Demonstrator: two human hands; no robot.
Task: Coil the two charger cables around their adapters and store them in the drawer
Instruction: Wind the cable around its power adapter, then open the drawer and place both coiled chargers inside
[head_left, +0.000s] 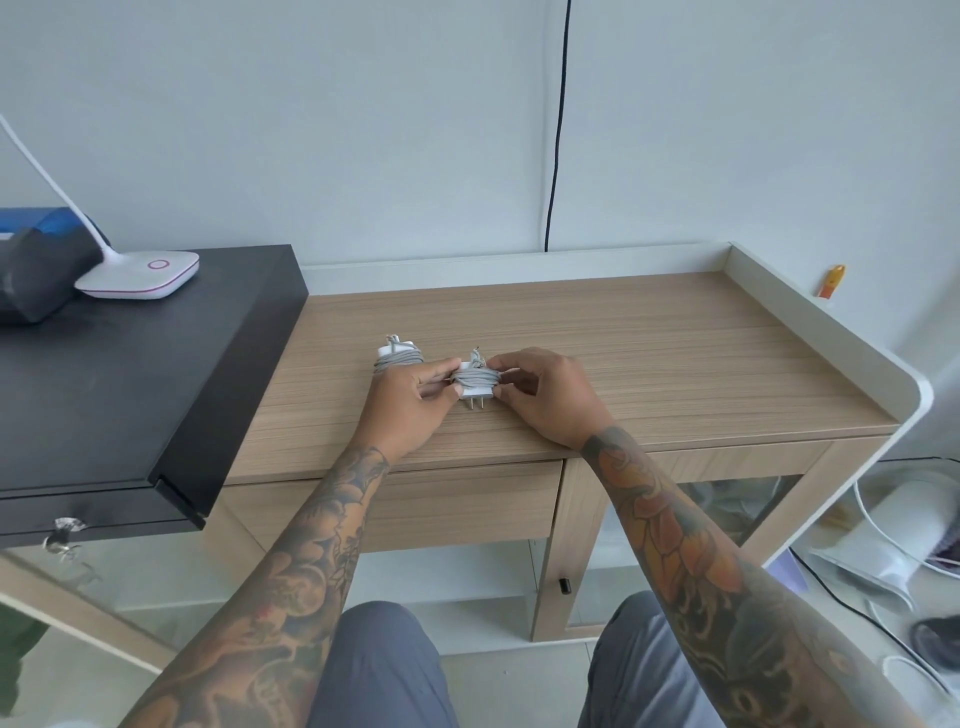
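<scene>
A white charger adapter (474, 385) with grey cable wound around it sits between my two hands on the wooden desk top (649, 364), its prongs pointing toward me. My left hand (410, 402) pinches its left side, and my right hand (545, 397) pinches its right side at the cable. A second white adapter (397, 356), also wrapped in grey cable, lies on the desk just behind my left hand. The drawer (467, 501) under the desk top is closed.
A black cabinet (130, 384) stands at the left with a white lamp base (139, 274) and a dark bag on it. A raised white rim (810, 306) runs along the desk's back and right. A black cord (556, 130) hangs down the wall. White cables and items lie on the floor at right.
</scene>
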